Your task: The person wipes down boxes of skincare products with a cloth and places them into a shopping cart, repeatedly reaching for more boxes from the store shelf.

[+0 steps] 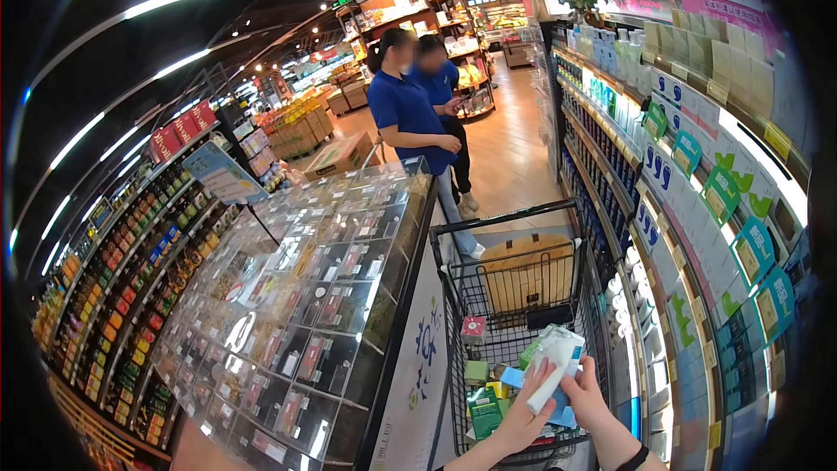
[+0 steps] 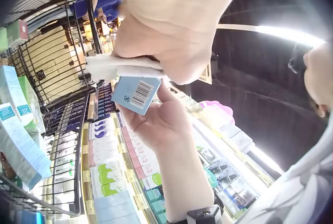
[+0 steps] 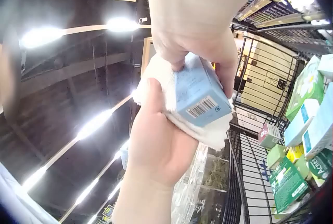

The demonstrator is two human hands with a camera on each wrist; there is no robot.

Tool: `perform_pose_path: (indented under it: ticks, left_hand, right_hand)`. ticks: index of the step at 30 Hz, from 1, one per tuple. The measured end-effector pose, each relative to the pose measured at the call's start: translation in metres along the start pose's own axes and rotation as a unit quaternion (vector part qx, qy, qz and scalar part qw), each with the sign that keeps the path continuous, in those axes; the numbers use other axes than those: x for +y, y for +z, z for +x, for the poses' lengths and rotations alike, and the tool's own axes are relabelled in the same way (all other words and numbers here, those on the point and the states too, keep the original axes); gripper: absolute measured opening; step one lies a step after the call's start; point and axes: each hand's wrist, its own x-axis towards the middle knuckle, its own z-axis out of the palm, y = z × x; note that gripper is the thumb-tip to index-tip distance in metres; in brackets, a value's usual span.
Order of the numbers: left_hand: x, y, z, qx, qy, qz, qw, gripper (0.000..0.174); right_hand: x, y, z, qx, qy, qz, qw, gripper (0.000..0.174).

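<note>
Over the shopping cart [image 1: 444, 266], both hands meet at a light blue box [image 3: 200, 96] that has a barcode on one end. My right hand [image 1: 589, 398] grips the box, its thumb and fingers on opposite sides in the right wrist view. A white cloth [image 3: 212, 136] lies against the box, and my left hand [image 1: 521, 419] holds it there from the other side. In the left wrist view the cloth [image 2: 101, 66] sticks out past the left fingers, and the barcode end of the box [image 2: 136, 95] shows beside the right palm.
Inside the cart are a green box [image 1: 485, 412], a small red box [image 1: 473, 326] and several other cartons. Shelves of packaged goods [image 1: 671, 201] line the right side. A display of clear bins [image 1: 296, 314] stands at left. Two people in blue shirts [image 1: 403, 109] stand ahead.
</note>
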Motion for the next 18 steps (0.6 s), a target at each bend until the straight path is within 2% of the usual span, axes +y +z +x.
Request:
perform_pose_path:
  ticks: [3, 4, 5, 7, 9, 10, 12, 16, 17, 18]
  left_hand:
    - [0.002, 0.001, -0.003, -0.031, -0.015, -0.045, 0.998, 0.05]
    - [0.001, 0.0, -0.004, -0.031, -0.014, -0.045, 0.998, 0.05]
    - [0.001, -0.001, -0.005, -0.044, -0.033, -0.098, 0.994, 0.05]
    - [0.003, -0.005, -0.008, -0.058, -0.051, -0.151, 0.986, 0.049]
    - [0.006, -0.008, -0.01, -0.078, -0.128, -0.207, 0.967, 0.049]
    - [0.0, -0.006, -0.013, -0.079, -0.127, -0.208, 0.967, 0.049]
    - [-0.016, -0.001, -0.019, -0.093, -0.195, -0.263, 0.94, 0.049]
    - [-0.019, 0.006, -0.024, -0.055, -0.242, -0.308, 0.918, 0.052]
    - [-0.023, 0.003, -0.025, -0.088, -0.288, -0.299, 0.906, 0.055]
    - [-0.023, 0.005, -0.029, -0.089, -0.282, -0.285, 0.912, 0.055]
  right_hand:
    - [-0.011, -0.007, 0.003, 0.042, 0.043, 0.067, 0.996, 0.035]
    - [-0.011, -0.011, 0.005, 0.048, 0.028, 0.062, 0.997, 0.036]
    - [-0.011, -0.013, 0.007, 0.049, 0.028, 0.062, 0.996, 0.036]
    - [-0.013, -0.016, 0.011, 0.077, -0.04, 0.081, 0.993, 0.039]
    - [-0.019, -0.018, 0.013, 0.09, -0.037, 0.092, 0.991, 0.044]
    - [-0.021, -0.019, 0.013, 0.09, -0.05, 0.106, 0.989, 0.046]
    - [-0.027, -0.02, 0.013, 0.081, -0.068, 0.136, 0.985, 0.048]
    - [-0.018, -0.023, 0.017, 0.052, -0.052, 0.109, 0.991, 0.044]
    - [-0.016, -0.022, 0.01, 0.057, -0.042, 0.107, 0.992, 0.044]
    - [-0.018, -0.02, 0.007, 0.058, -0.04, 0.054, 0.996, 0.047]
